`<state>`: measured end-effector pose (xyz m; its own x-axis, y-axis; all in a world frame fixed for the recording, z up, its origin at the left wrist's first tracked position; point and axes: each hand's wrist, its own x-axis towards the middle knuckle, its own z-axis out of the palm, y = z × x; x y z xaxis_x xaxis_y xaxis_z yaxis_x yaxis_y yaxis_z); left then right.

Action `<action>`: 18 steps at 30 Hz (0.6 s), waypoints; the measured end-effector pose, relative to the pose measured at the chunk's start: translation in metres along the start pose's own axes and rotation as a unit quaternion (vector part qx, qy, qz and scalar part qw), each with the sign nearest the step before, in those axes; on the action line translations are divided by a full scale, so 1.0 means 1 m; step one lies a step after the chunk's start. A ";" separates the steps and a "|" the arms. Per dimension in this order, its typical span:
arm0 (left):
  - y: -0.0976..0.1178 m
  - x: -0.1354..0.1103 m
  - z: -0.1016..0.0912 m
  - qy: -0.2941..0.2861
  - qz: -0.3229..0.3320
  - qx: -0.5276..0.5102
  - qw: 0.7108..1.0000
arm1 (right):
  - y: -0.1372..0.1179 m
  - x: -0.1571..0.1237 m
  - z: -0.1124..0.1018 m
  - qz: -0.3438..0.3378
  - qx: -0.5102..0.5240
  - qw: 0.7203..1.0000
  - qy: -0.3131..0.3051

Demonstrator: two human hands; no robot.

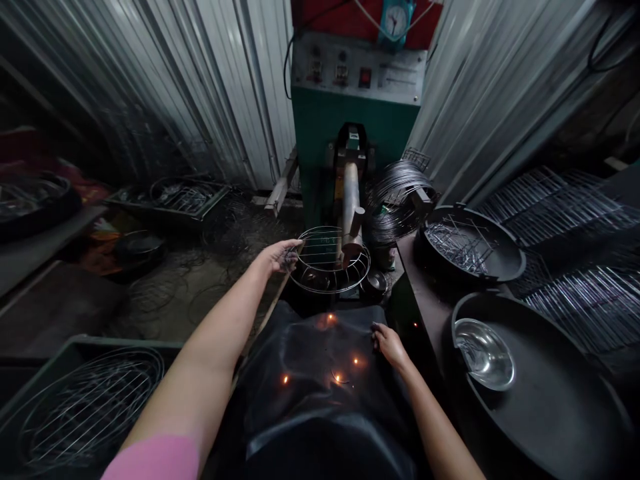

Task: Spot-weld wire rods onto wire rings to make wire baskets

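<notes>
My left hand (pixel 283 256) grips the left rim of a round wire rack (pixel 330 291), which has parallel bars across its top ring and a second ring below. The rack sits around the lower end of the spot welder's thick metal arm (pixel 351 190), near its tip. My right hand (pixel 389 344) is closed in a pinch over the right edge of a black apron (pixel 320 407) on my lap, apart from the rack. What its fingers hold, if anything, cannot be made out. Glowing sparks (pixel 338 378) show over the apron.
To the right, a dark pan (pixel 511 268) holds short wire pieces; a larger pan (pixel 560 427) holds a steel bowl (pixel 504 363). A wire coil (pixel 400 193) hangs beside the welder. Wire racks fill a green bin (pixel 83 343) at lower left. Bundled grids stand far right.
</notes>
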<state>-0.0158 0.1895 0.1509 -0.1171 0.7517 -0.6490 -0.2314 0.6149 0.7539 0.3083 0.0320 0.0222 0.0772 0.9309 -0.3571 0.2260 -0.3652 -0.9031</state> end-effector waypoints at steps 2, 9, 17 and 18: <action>0.001 0.001 0.002 -0.021 -0.006 0.006 1.000 | 0.001 0.000 0.002 0.000 0.004 1.000 -0.004; -0.027 -0.015 -0.010 -0.019 0.004 -0.059 0.998 | -0.042 -0.004 0.009 -0.014 0.176 0.981 -0.077; -0.034 -0.026 -0.007 0.012 0.023 -0.114 0.993 | -0.013 -0.011 0.010 -0.134 -0.012 0.989 0.064; -0.036 -0.027 -0.006 0.018 0.030 -0.122 0.992 | -0.006 -0.012 0.009 -0.145 -0.040 0.985 0.085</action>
<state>-0.0098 0.1457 0.1413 -0.1707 0.7731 -0.6109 -0.4500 0.4904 0.7463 0.2972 0.0226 0.0302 0.1589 0.9867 -0.0347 0.3375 -0.0873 -0.9373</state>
